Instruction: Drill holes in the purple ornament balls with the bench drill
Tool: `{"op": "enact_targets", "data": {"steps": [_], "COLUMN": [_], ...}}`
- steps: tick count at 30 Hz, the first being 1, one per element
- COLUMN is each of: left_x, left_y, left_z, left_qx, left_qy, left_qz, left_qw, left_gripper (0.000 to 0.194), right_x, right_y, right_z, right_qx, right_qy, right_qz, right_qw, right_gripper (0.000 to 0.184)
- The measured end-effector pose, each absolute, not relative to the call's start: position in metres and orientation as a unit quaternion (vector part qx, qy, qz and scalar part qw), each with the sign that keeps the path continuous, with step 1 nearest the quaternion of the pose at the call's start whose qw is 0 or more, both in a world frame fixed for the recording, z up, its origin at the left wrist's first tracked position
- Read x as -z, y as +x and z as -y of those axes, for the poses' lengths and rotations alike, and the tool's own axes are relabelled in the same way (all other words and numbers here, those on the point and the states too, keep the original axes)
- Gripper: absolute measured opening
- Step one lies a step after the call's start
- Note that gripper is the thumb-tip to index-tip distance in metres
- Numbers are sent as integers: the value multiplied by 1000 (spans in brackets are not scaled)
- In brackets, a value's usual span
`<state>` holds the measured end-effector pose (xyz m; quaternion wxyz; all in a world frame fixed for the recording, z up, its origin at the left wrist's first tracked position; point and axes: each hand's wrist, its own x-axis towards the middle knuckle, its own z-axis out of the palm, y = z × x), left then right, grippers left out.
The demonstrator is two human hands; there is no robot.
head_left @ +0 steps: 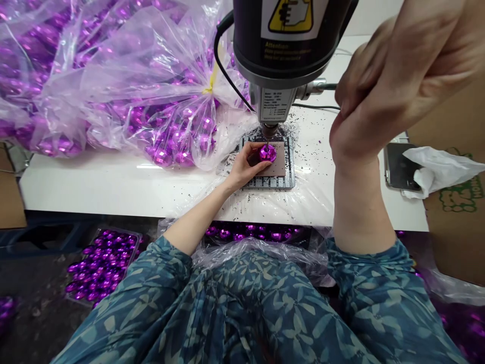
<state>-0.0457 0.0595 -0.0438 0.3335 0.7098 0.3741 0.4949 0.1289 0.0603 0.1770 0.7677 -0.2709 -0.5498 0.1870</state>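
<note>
My left hand (246,164) is closed around a shiny purple faceted bead (267,153), holding it on the small metal work plate (285,174) of a bench drill (288,40). The drill bit (268,139) points straight down onto the top of the bead. My right hand (364,96) is raised and wrapped round the drill's metal feed lever (322,87) at the machine's right side.
A big clear plastic bag of purple beads (113,86) lies on the white table (94,182) at the left. Black swarf is scattered around the plate. A phone (397,167) and a white tissue (439,169) lie at the right beside a cardboard box (458,222). Trays of beads (102,263) sit below the table.
</note>
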Motion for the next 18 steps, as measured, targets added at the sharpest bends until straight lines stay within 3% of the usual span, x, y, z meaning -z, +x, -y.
{"op": "enact_targets", "data": {"steps": [4, 10, 18], "left_x": [45, 45, 41], "left_y": [-45, -46, -45], "left_z": [-59, -60, -59], "left_qx": [-494, -495, -509], "left_qy": [697, 703, 701], "left_qz": [-387, -374, -366], "left_qw": [348, 348, 340], "left_gripper": [56, 56, 56], "right_x": [-160, -139, -88], "right_y": [128, 125, 140], "right_z": [-54, -64, -80], "right_qx": [-160, -96, 16], "right_qy": [-202, -210, -175], "right_qz": [539, 520, 589], "right_qw": [802, 822, 789], "right_gripper": [60, 80, 74]}}
